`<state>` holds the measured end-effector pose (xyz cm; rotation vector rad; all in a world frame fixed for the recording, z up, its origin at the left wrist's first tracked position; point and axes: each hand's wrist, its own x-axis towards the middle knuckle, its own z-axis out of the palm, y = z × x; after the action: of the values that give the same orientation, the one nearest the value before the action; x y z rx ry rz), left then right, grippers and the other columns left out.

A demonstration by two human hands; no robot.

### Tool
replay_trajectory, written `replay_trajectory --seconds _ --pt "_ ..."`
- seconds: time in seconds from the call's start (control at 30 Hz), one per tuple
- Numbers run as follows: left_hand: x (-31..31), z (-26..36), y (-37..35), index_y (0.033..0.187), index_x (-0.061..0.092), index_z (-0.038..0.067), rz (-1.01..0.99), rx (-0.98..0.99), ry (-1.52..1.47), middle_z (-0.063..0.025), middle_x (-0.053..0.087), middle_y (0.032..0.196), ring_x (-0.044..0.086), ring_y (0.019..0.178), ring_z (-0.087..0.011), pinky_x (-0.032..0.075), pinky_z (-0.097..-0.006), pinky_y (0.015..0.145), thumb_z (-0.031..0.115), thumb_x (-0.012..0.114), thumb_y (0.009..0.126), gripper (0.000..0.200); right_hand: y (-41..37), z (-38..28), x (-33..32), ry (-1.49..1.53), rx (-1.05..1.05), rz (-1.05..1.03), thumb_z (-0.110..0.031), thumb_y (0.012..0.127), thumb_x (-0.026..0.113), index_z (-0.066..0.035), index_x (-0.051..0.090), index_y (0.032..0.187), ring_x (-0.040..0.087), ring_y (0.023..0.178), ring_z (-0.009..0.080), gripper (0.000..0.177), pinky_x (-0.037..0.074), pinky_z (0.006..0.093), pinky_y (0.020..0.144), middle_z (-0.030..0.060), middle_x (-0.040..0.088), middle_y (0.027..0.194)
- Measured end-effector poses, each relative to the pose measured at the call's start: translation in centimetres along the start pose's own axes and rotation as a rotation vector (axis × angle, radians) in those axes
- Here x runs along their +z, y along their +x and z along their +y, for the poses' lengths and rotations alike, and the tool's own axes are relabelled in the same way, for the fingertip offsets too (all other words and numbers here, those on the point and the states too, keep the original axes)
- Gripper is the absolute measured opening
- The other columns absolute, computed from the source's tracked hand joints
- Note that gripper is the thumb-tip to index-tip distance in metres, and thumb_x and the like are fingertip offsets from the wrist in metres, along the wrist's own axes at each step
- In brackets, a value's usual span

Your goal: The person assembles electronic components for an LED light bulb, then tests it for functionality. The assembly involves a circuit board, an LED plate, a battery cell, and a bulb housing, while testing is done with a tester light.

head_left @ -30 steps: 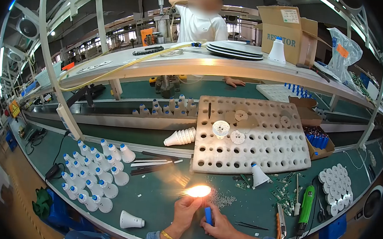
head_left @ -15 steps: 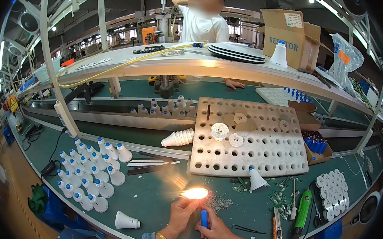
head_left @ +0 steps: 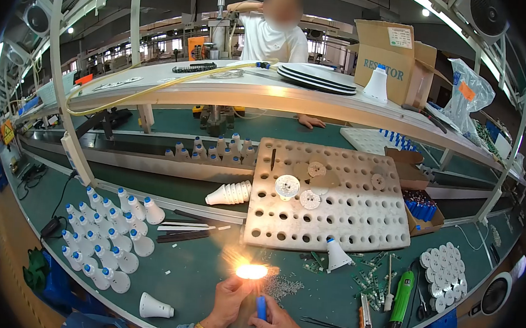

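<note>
A brightly glowing lit disc [head_left: 252, 272] is held up by the fingertips of my left hand [head_left: 228, 297]; glare hides its details. My right hand [head_left: 276, 321], just to the right, has its fingers wrapped round a blue cylinder [head_left: 261, 308], whose top end points up below the light. Small clear bits [head_left: 283, 287] lie scattered on the green table behind the hands. To the left of my hands a white bulb housing [head_left: 156, 306] lies on its side. Another white housing with a blue tip [head_left: 337, 256] leans by the foam board's front edge.
A holed foam board [head_left: 331, 236] carries several round discs. Blue-tipped housings [head_left: 112, 234] stand at left. At right are a green electric screwdriver [head_left: 401, 298], a cutter [head_left: 365, 317], tweezers [head_left: 324, 322] and stacked discs [head_left: 443, 275]. Across the shelf [head_left: 219, 94] stands a person [head_left: 274, 40].
The camera view has shifted, so the bench appears further left and slightly lower. Both hands keep their hold on the lit disc and the blue cylinder.
</note>
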<state>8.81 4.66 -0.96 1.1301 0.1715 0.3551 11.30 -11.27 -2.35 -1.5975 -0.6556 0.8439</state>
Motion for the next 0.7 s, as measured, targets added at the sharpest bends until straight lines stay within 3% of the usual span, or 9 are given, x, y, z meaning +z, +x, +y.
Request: replay_trajectory --seconds 0.47,0.7 --pt "-0.2 -0.1 0.1 0.104 0.064 -0.002 0.002 0.017 0.039 -0.0055 0.065 0.099 0.059 0.087 -0.0115 0.047 -0.0273 0.08 0.006 0.056 0.089 0.018 -0.2 -0.9 0.0 0.156 0.036 -0.063 -0.01 0.09 0.058 -0.003 0.021 0.131 0.06 0.067 0.0127 0.055 0.053 0.0257 0.059 0.0115 0.061 0.095" --pt "-0.6 -0.1 0.2 0.101 0.064 -0.003 -0.022 0.014 0.141 -0.0046 0.065 0.097 0.058 0.085 -0.0109 0.046 -0.0264 0.078 0.005 0.058 0.086 0.018 -0.1 -2.1 -0.2 0.093 0.058 -0.112 -0.006 0.09 0.057 -0.003 0.02 0.133 0.061 0.069 0.0132 0.056 0.054 0.0257 0.061 0.0118 0.06 0.095"
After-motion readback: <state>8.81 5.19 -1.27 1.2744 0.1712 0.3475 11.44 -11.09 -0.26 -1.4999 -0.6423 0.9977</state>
